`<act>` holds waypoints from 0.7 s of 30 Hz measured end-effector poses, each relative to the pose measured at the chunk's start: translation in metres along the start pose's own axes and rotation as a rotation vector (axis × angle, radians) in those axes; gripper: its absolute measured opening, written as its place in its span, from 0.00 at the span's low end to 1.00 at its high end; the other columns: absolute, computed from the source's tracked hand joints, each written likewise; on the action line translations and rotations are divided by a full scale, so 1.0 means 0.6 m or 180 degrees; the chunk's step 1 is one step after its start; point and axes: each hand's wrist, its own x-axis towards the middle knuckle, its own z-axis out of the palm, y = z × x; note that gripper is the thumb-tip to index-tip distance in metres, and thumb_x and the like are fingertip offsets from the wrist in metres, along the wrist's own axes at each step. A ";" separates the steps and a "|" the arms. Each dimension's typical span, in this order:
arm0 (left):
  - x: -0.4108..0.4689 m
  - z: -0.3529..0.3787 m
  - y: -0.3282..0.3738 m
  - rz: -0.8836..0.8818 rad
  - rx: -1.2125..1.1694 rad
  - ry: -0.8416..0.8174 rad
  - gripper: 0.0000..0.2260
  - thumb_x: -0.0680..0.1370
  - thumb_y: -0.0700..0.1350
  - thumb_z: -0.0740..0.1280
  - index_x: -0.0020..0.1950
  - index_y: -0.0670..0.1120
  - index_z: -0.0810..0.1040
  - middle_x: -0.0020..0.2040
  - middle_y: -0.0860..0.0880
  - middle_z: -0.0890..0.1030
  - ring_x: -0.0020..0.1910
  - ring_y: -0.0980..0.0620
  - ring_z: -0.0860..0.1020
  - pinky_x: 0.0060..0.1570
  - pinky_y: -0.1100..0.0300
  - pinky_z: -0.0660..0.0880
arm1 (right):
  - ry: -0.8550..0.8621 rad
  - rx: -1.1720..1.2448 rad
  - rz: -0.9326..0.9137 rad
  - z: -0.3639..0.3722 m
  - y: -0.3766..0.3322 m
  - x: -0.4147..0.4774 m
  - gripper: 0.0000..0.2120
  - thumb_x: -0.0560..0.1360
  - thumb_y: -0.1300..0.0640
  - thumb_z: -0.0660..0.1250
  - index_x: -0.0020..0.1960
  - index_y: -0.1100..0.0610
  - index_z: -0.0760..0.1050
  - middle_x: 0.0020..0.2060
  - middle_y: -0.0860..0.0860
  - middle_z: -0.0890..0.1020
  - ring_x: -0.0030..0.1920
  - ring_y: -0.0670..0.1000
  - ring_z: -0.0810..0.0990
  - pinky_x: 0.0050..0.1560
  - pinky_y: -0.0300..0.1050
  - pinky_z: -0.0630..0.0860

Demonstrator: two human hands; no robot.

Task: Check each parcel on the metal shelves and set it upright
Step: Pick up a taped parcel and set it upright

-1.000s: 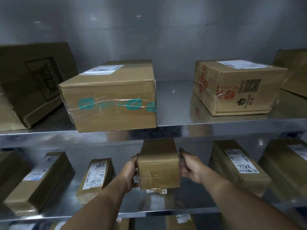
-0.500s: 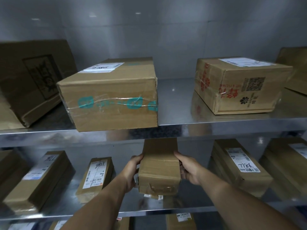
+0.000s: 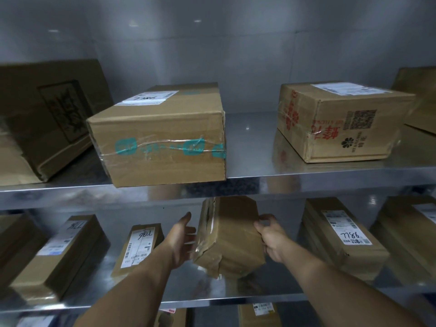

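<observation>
Left hand (image 3: 182, 239) flat, fingers straight on the taped left face, right hand (image 3: 271, 236) gripping the right edge: parcel (image 3: 232, 234) between them, lower centre frame, canted on middle shelf (image 3: 236, 293), long axis up-frame, hands equally near.

Dim, greyish light thru-out. Overhead lamps showed only as pale spots on the back wall (image 3: 197, 21) & small glare dots on the upper shelf (image 3: 247, 127). Lower shelf (image 3: 212, 297) lay in shadow. Wide-angle bending at frame edges; left box (image 3: 47, 119) looked murky, soft.
</observation>
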 end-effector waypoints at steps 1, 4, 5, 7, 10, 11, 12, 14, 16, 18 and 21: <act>0.001 -0.001 0.001 0.0040 0.0020 -0.0057 0.31 0.82 0.64 0.56 0.67 0.37 0.75 0.56 0.39 0.81 0.52 0.41 0.78 0.46 0.52 0.74 | 0.0032 -0.0017 -0.0003 0.001 0.001 0.001 0.09 0.84 0.60 0.63 0.62 0.51 0.70 0.48 0.60 0.81 0.39 0.57 0.81 0.34 0.48 0.79; -0.003 0.003 0.002 0.0158 -0.0077 -0.0275 0.30 0.83 0.63 0.55 0.61 0.37 0.80 0.52 0.37 0.83 0.50 0.40 0.80 0.47 0.51 0.77 | 0.0026 -0.0252 0.0027 0.008 0.003 -0.004 0.09 0.84 0.60 0.60 0.61 0.48 0.70 0.46 0.58 0.80 0.37 0.55 0.79 0.29 0.43 0.75; -0.005 0.004 0.003 0.0211 -0.0134 -0.0316 0.29 0.83 0.62 0.56 0.60 0.37 0.80 0.50 0.38 0.83 0.48 0.40 0.80 0.45 0.52 0.77 | 0.0002 -0.0343 0.0053 0.010 0.004 -0.006 0.09 0.84 0.61 0.59 0.59 0.48 0.70 0.44 0.57 0.80 0.35 0.53 0.78 0.30 0.42 0.75; -0.010 0.005 0.004 0.0283 -0.0231 -0.0341 0.26 0.83 0.60 0.57 0.58 0.38 0.79 0.46 0.40 0.82 0.44 0.42 0.79 0.41 0.53 0.76 | -0.0044 -0.0549 0.0130 0.014 0.012 -0.005 0.09 0.84 0.60 0.58 0.59 0.48 0.71 0.44 0.55 0.79 0.37 0.51 0.77 0.33 0.43 0.76; -0.014 0.009 0.006 0.0286 -0.0305 -0.0411 0.22 0.83 0.60 0.58 0.57 0.42 0.76 0.45 0.42 0.80 0.42 0.44 0.77 0.40 0.55 0.74 | -0.0123 -0.0592 0.0271 0.024 0.018 -0.005 0.08 0.85 0.54 0.58 0.61 0.49 0.72 0.56 0.54 0.79 0.47 0.50 0.76 0.43 0.46 0.75; -0.018 0.012 0.007 0.0267 -0.0351 -0.0450 0.21 0.83 0.60 0.59 0.57 0.42 0.76 0.44 0.42 0.80 0.40 0.44 0.77 0.37 0.56 0.75 | -0.0150 -0.0518 0.0312 0.028 0.019 -0.004 0.09 0.85 0.51 0.57 0.61 0.50 0.73 0.56 0.53 0.79 0.48 0.50 0.76 0.47 0.47 0.74; -0.022 0.014 0.008 0.0258 -0.0392 -0.0477 0.21 0.83 0.59 0.59 0.58 0.41 0.76 0.45 0.42 0.80 0.38 0.45 0.78 0.35 0.56 0.77 | -0.0185 -0.0422 0.0350 0.033 0.018 -0.004 0.10 0.85 0.50 0.56 0.60 0.50 0.74 0.53 0.51 0.80 0.47 0.49 0.76 0.48 0.46 0.73; -0.024 0.017 0.008 0.0267 -0.0423 -0.0509 0.21 0.83 0.57 0.60 0.61 0.41 0.78 0.49 0.41 0.81 0.39 0.44 0.81 0.36 0.54 0.80 | -0.0227 -0.0276 0.0406 0.037 0.014 -0.006 0.14 0.86 0.47 0.55 0.57 0.52 0.77 0.42 0.49 0.82 0.38 0.46 0.79 0.39 0.40 0.73; -0.026 0.019 0.006 0.0303 -0.0442 -0.0501 0.19 0.84 0.56 0.60 0.62 0.43 0.79 0.51 0.41 0.83 0.41 0.44 0.83 0.40 0.52 0.81 | -0.0255 -0.0157 0.0412 0.037 0.010 -0.012 0.17 0.86 0.46 0.55 0.53 0.54 0.79 0.33 0.49 0.82 0.28 0.45 0.79 0.27 0.35 0.72; -0.028 0.019 0.006 0.0338 -0.0471 -0.0502 0.18 0.84 0.55 0.59 0.62 0.44 0.80 0.53 0.41 0.83 0.43 0.43 0.83 0.43 0.50 0.81 | -0.0302 -0.0101 0.0400 0.041 0.006 -0.015 0.20 0.84 0.43 0.57 0.54 0.55 0.81 0.35 0.50 0.84 0.34 0.49 0.81 0.32 0.38 0.75; -0.035 0.020 0.008 0.0338 -0.0409 -0.0529 0.18 0.84 0.56 0.59 0.61 0.45 0.80 0.57 0.41 0.83 0.47 0.42 0.83 0.49 0.48 0.81 | -0.0373 -0.0037 0.0440 0.042 0.000 -0.023 0.22 0.82 0.39 0.60 0.56 0.55 0.83 0.41 0.52 0.87 0.41 0.54 0.83 0.41 0.45 0.77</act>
